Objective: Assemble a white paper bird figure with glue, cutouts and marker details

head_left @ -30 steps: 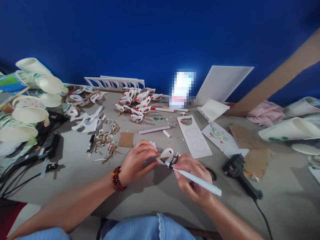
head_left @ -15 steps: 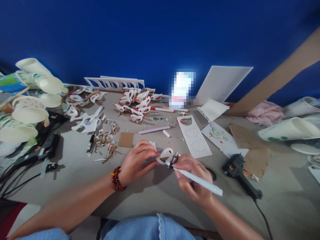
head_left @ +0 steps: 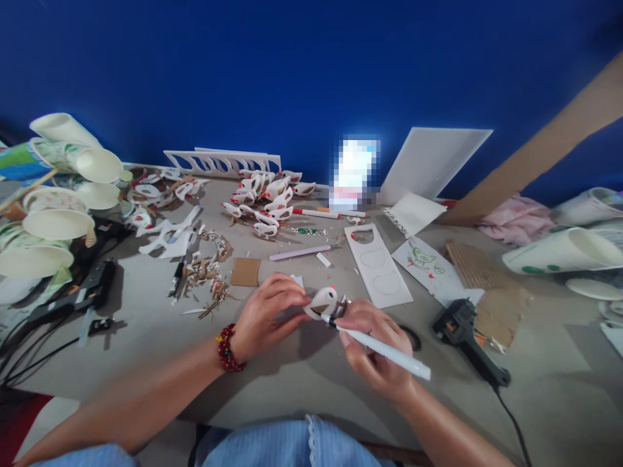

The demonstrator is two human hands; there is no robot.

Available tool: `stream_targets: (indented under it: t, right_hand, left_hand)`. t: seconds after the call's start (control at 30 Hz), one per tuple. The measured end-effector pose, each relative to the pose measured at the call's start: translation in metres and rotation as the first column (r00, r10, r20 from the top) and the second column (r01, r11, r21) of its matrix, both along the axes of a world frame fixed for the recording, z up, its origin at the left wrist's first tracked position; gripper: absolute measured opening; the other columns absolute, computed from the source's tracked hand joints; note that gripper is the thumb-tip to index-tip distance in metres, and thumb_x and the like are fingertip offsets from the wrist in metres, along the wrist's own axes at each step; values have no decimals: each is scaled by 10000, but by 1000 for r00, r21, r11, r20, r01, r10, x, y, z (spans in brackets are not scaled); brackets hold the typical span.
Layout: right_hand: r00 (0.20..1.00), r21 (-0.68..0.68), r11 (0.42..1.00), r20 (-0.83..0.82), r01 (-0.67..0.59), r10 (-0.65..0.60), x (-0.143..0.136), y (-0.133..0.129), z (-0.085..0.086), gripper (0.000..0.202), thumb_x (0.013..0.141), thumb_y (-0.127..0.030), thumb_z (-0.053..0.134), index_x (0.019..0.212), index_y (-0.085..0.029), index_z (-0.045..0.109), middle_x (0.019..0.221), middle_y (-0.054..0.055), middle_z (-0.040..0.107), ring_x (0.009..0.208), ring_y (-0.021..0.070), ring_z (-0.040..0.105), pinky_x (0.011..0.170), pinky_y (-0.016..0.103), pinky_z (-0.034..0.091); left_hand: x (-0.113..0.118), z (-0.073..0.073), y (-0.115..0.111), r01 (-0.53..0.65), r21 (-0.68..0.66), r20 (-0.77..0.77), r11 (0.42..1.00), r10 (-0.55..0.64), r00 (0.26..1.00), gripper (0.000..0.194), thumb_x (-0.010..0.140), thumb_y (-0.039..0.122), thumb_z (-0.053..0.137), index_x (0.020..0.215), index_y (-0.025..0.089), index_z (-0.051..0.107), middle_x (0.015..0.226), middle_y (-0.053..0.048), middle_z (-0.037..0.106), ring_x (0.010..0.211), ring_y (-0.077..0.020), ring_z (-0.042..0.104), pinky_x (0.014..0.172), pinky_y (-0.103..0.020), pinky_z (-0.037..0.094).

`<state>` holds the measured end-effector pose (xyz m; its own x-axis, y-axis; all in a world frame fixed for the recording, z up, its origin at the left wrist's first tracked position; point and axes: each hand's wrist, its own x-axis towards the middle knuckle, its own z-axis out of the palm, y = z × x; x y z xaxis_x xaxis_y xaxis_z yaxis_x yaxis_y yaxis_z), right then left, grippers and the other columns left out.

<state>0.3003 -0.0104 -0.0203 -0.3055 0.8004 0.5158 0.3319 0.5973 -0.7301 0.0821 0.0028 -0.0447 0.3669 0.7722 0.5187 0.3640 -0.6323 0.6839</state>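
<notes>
A small white bird cutout [head_left: 324,299] with a dark eye, a red tip on top and a brown patch is pinched by the fingertips of my left hand [head_left: 272,311], just above the table. My right hand [head_left: 377,344] grips a white marker pen [head_left: 389,355], its black tip end touching or very close to the bird's lower edge. Something small and shiny beside the bird is partly hidden by my right fingers. Behind my hands lies a pile of similar white birds [head_left: 272,198] with red marks.
A glue gun [head_left: 470,344] lies right of my right hand, its cord running to the front edge. Further back are a white board with drawn outlines [head_left: 378,266], a lilac craft knife [head_left: 299,252] and cardboard scraps [head_left: 207,275]. Paper cups [head_left: 58,214] crowd the left.
The marker in my right hand has shifted very slightly left along the bird's lower edge. My left hand and the bird look unmoved.
</notes>
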Motion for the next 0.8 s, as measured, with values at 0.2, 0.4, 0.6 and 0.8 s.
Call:
stream_targets:
  t: [0.2,0.4,0.6,0.8]
  right_hand:
    - [999,12,999,-22,34,-34,2,-1,-1,222,739,-74,555,889,-224,622,682,6,605,663,182,617,616,314,496]
    - [1000,0,1000,-5,29,-29,1,-1,-1,201,738,-90,555,869,-221,632,651,5,591,631,185,607,592,315,494]
    - [999,7,999,-29,45,-44,2,0,-1,212,738,-75,555,872,-226,621,671,3,612,638,185,620,603,320,494]
    - [999,26,998,2,52,-52,2,0,-1,207,750,-79,553,881,-226,619,669,5,612,657,192,633,603,322,499]
  left_hand:
    - [1,2,0,-12,22,2,1000,12,1000,177,849,218,667,1020,207,625,951,-75,702,937,-203,627,863,-373,503]
    - [0,1,0,-11,11,8,1000,11,1000,195,838,197,680,1022,207,616,944,-68,699,937,-198,624,875,-375,498]
    - [0,0,0,-14,2,-5,1000,14,1000,184,843,217,677,1019,210,623,957,-74,695,948,-204,613,865,-375,503]
    - [0,1,0,-10,12,11,1000,10,1000,203,833,189,685,1024,202,617,954,-73,695,955,-201,611,868,-371,503]
